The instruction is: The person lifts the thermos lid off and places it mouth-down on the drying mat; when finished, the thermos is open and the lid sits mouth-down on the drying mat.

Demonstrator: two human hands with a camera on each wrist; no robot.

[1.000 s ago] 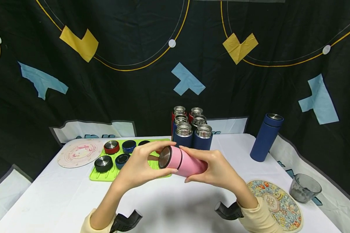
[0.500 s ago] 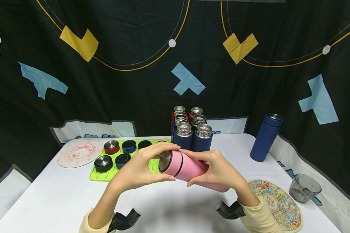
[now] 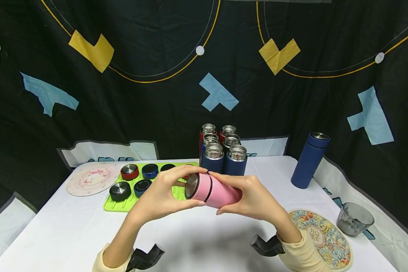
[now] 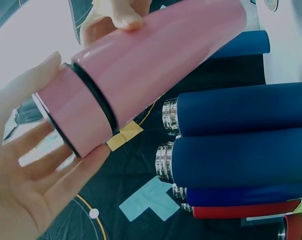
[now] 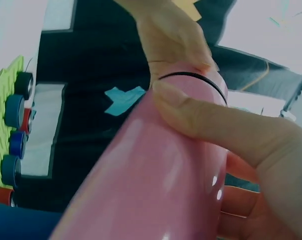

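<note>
A pink thermos bottle [image 3: 225,193] is held up over the table, tilted sideways with its steel-topped lid [image 3: 203,186] toward the left. The left hand [image 3: 158,194] pinches the lid between thumb and fingers. Around the body, just beyond the lid, the right hand [image 3: 256,196] keeps its grip with thumb and fingers. A black ring [image 4: 95,95] marks the seam between lid and body in the left wrist view. In the right wrist view the right thumb [image 5: 191,112] lies along the body close to that seam. The bottle's base is hidden behind the right hand in the head view.
Several lidless bottles [image 3: 236,166] in blue and red stand behind the hands. A green mat [image 3: 119,206] at left carries several lids [image 3: 120,191]. A lidded blue bottle [image 3: 309,162], a glass cup [image 3: 355,219] and a patterned round mat [image 3: 340,245] are at right; a pink round mat [image 3: 88,179] lies far left.
The pink bottle's base end swung down into sight half a second ago, then back up behind the right hand. Both hands stay on lid and body in nearly the same place.
</note>
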